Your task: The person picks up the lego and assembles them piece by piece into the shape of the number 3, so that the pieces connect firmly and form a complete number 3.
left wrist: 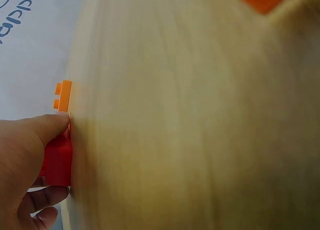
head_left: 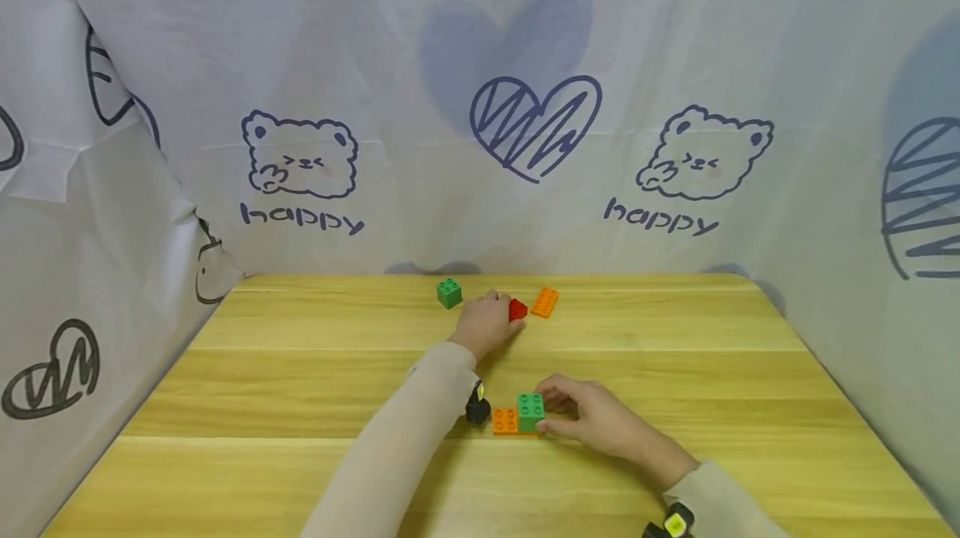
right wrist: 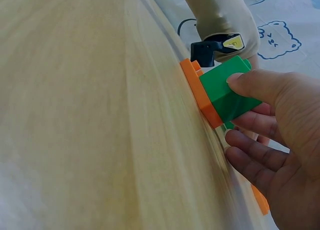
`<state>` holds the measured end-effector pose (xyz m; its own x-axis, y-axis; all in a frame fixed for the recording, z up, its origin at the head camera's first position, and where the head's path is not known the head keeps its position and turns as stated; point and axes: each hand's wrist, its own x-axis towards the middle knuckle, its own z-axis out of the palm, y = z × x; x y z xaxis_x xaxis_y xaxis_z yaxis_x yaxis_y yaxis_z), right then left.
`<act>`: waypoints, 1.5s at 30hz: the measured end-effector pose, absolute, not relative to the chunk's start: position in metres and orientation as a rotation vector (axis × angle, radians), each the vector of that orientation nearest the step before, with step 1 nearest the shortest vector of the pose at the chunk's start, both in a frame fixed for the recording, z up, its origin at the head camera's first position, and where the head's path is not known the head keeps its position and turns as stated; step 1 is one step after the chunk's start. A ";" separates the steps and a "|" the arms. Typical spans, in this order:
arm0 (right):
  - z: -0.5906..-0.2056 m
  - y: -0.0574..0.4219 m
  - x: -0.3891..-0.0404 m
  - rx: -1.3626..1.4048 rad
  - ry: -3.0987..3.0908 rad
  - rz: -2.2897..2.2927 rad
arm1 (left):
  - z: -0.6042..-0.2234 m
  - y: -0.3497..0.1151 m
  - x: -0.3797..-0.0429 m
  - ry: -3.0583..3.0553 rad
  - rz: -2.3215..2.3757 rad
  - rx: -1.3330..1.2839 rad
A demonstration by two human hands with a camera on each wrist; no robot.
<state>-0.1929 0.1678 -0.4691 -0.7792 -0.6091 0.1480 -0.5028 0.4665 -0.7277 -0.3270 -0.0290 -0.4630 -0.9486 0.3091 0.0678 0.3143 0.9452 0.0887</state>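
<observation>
My left hand [head_left: 486,325] reaches to the back of the table and holds a red toy brick [head_left: 517,310] between thumb and fingers. In the left wrist view the red brick [left wrist: 59,162] rests on the table, partly covered by the thumb. Nearer the front, my right hand [head_left: 600,417] pinches a green toy brick [head_left: 531,410] from its right side. That green brick [right wrist: 226,90] sits on one end of an orange flat brick [head_left: 505,421], whose left studs are uncovered. The right thumb presses its side in the right wrist view.
Another green brick [head_left: 449,294] stands at the back, left of my left hand. A second orange flat brick [head_left: 545,302] lies just right of the red one. A printed white cloth [head_left: 420,221] hangs behind the wooden table [head_left: 645,330] and along its sides.
</observation>
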 end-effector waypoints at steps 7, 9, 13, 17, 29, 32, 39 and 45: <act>-0.468 0.167 -0.192 -0.983 2.579 -1.204 | -0.461 -0.030 -0.326 -3.017 -0.044 -0.523; -0.467 0.166 -0.192 -0.986 2.579 -1.203 | -0.461 -0.030 -0.326 -3.013 -0.019 -0.531; -0.466 0.166 -0.192 -0.983 2.576 -1.201 | -0.462 -0.031 -0.326 -3.010 -0.006 -0.541; -0.466 0.166 -0.192 -0.970 2.574 -1.196 | -0.461 -0.034 -0.325 -2.988 -0.004 -0.559; -0.467 0.166 -0.192 -0.982 2.588 -1.188 | -0.446 -0.044 -0.318 -2.931 -0.068 -0.607; -0.468 0.167 -0.193 -0.984 2.593 -1.185 | -0.441 -0.048 -0.315 -2.918 -0.094 -0.622; -0.470 0.167 -0.193 -0.985 2.603 -1.174 | -0.432 -0.056 -0.306 -2.863 -0.091 -0.662; -0.470 0.168 -0.193 -0.980 2.591 -1.184 | -0.424 -0.064 -0.294 -2.785 -0.090 -0.736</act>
<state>-0.1928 0.1676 -0.4700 -0.7809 -0.6078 0.1442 -0.5067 0.4813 -0.7152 -0.2943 -0.0643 -0.4242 -0.8381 0.4773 0.2640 0.4934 0.8698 -0.0064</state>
